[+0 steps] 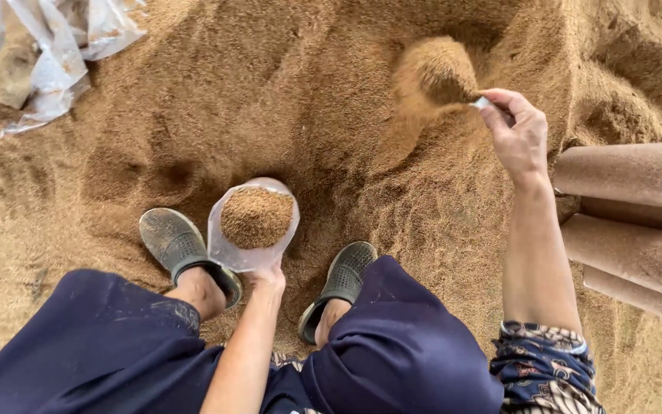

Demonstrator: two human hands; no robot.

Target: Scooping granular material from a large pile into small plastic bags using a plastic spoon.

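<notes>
I squat over a wide heap of brown sawdust-like grain (308, 100). My left hand (267, 277) grips the rim of a clear plastic bag (253, 224) that stands open between my feet, filled nearly to the top with the same brown stuff. My right hand (516, 134) is stretched out ahead and holds a scoop (442, 73) by its pale handle. The scoop is heaped and loose material spills off it onto the pile.
Several filled clear cylindrical bags (630, 172) lie stacked at the right edge. Crumpled empty plastic bags (36, 54) lie at the top left. My grey clogs (178, 244) (342, 280) stand on the heap on either side of the bag.
</notes>
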